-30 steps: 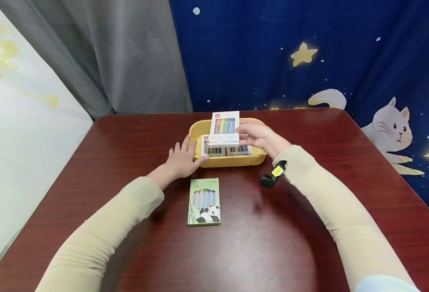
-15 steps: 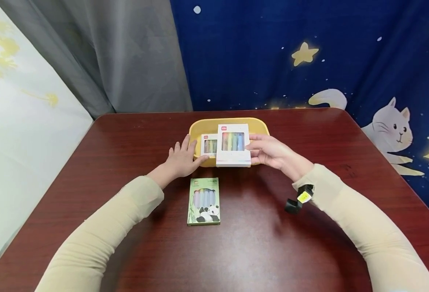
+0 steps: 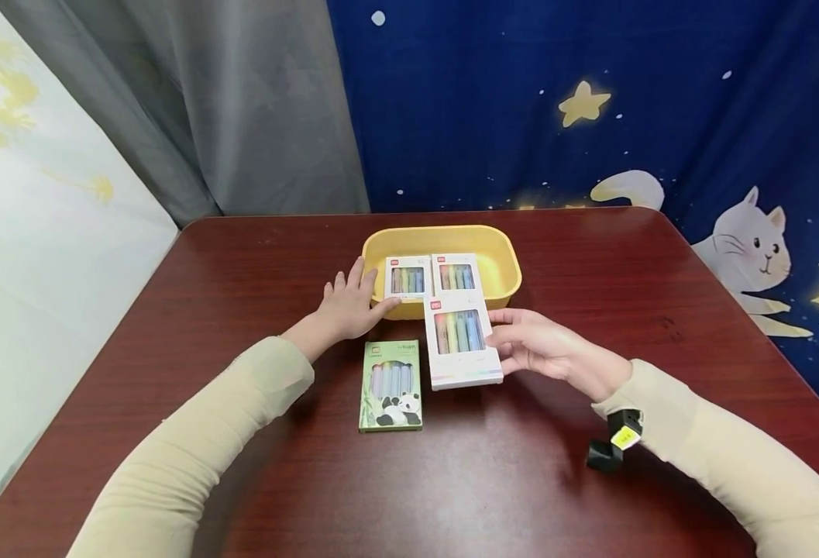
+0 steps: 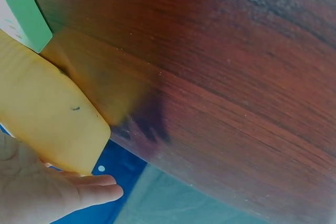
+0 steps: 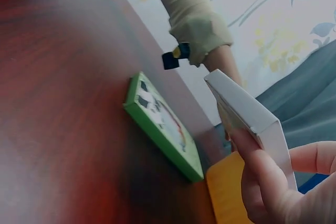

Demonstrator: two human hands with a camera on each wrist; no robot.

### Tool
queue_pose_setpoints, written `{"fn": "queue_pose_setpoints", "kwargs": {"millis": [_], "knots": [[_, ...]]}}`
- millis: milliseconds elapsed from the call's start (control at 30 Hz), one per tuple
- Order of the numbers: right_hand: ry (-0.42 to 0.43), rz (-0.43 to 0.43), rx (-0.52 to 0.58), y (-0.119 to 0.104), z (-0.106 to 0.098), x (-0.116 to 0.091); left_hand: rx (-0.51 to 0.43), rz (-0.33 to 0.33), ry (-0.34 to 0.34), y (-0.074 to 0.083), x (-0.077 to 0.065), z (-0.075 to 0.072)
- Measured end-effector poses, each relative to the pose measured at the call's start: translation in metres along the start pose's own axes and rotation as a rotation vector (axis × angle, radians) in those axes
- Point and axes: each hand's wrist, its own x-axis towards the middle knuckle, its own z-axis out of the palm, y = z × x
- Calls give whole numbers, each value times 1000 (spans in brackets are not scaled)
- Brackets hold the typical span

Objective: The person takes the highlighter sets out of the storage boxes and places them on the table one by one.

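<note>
A white box of coloured sticks with a clear window (image 3: 461,341) is gripped at its right edge by my right hand (image 3: 538,343), raised above the table in front of the basket. In the right wrist view the thumb and fingers pinch that white box (image 5: 252,108) from both faces. My left hand (image 3: 348,306) rests with spread, straight fingers against the left end of the yellow basket (image 3: 500,267). Inside the basket lie two similar white boxes, a left one (image 3: 407,277) and a right one (image 3: 455,273). A green panda box of coloured pens (image 3: 391,386) lies flat nearer to me.
The dark red wooden table (image 3: 277,256) spreads around the basket. Behind its far edge hang a grey curtain (image 3: 277,108) and a blue starry curtain (image 3: 486,101). A white patterned sheet (image 3: 46,232) stands along the left side.
My right hand has carried the white box out from over the basket, toward me and slightly right, uncovering the two boxes inside. My left hand and the green box have stayed put.
</note>
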Motion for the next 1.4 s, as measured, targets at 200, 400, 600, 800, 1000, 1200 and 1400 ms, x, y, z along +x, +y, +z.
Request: {"fn": "queue_pose_setpoints", "kwargs": {"millis": [200,400,600,800,1000,1200,1400], "knots": [[-33,22,-19,17,-2,-9,0,0,-3,-1,0,0],[-6,55,-9,33,-3,-5,3,-6,-1,-3,0,2],[25,70,-43,44,-4,2,-4,-4,-13,-3,0,2],[67,73,-84,49,-2,9,-7,-4,-16,-3,1,1],[111,63,-150,51,0,13,-6,-7,-29,-2,1,1],[152,76,-236,51,2,14,-11,-10,-37,-1,0,0],[197,80,-391,50,5,14,-14,-9,-35,-1,0,0]]}}
